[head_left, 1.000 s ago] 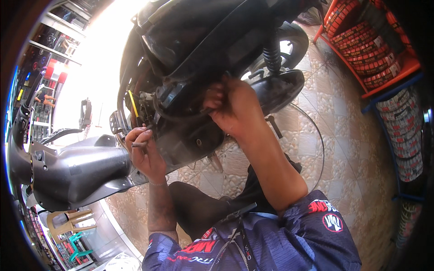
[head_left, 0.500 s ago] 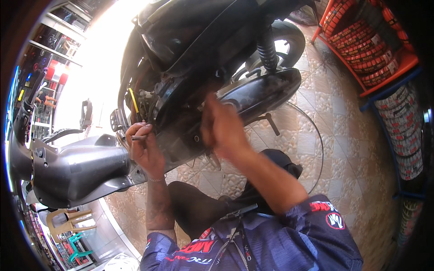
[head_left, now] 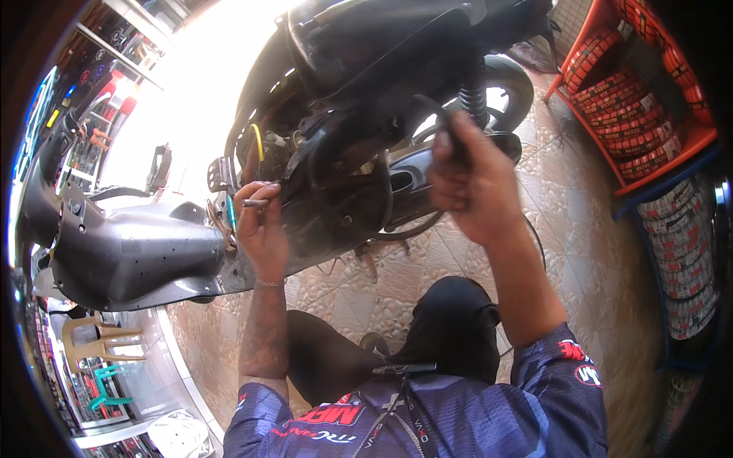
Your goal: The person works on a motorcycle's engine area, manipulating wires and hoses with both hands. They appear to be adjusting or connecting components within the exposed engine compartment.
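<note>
A dark scooter with stripped body panels stands across the far side of my view. My left hand is closed near its middle, with a short metal rod pinched between the fingers. To the right, my right hand is raised in front of the rear shock absorber. It grips a dark, narrow piece whose upper end points up and left; its kind is unclear. Between my hands lies the black engine side, with a yellow tube above my left hand.
The grey footboard panel extends left. An orange rack of tires stands at the right, above more wrapped tires. A beige chair and a green stool are at lower left. Patterned tile floor lies below.
My right hand has moved from beside the engine side up and right, and a dark piece now shows in it. My left hand still pinches the rod. The view has shifted slightly.
</note>
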Action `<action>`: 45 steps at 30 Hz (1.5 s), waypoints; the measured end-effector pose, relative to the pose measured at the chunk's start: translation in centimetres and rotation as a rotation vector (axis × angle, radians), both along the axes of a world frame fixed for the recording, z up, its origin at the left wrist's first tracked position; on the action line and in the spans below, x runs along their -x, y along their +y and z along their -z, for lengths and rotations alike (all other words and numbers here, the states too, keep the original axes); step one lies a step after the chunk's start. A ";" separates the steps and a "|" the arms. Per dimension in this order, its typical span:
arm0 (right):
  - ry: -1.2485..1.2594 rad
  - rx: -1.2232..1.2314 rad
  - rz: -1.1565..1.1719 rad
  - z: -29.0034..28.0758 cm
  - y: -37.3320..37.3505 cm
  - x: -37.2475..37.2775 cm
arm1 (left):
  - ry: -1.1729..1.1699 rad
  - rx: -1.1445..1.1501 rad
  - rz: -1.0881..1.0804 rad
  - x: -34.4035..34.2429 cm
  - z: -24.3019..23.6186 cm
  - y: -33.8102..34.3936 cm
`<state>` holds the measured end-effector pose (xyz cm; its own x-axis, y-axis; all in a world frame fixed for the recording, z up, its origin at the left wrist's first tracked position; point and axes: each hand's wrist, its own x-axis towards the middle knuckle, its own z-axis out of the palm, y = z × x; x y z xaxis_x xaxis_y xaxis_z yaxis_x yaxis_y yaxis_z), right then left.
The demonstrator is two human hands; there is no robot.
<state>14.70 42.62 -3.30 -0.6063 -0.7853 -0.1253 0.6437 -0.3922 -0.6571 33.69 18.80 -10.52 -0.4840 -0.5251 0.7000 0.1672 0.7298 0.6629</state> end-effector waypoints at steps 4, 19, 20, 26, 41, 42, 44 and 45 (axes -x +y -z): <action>0.170 0.111 0.039 -1.4 3.2 1.5 | 0.010 -0.043 0.015 -0.3 -0.1 0.0; 1.169 0.144 -0.121 0.9 2.9 -5.4 | 0.027 0.010 -0.019 0.2 0.6 -0.3; 1.218 0.175 -0.147 1.3 2.5 -5.9 | 0.029 0.018 -0.003 0.2 0.6 -0.3; 1.159 0.507 -0.283 2.8 -0.3 -8.6 | 0.002 0.039 -0.029 -0.3 0.7 -0.6; 0.896 0.841 -0.385 4.4 -3.8 -6.1 | 0.013 0.125 0.060 -0.5 1.5 -1.7; 0.896 0.839 -0.375 4.5 -3.9 -6.0 | 0.027 0.110 0.070 -0.5 1.7 -1.7; 0.915 0.847 -0.364 4.6 -4.0 -5.8 | 0.052 0.078 0.062 -0.4 2.0 -1.6; 0.913 0.851 -0.359 4.7 -4.1 -5.7 | 0.093 0.048 0.056 -0.3 2.2 -1.6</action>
<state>20.43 38.48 -8.05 0.0523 -0.5486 0.8344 0.2537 -0.8009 -0.5425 33.96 17.23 -12.68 -0.4430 -0.4642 0.7670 0.2678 0.7480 0.6073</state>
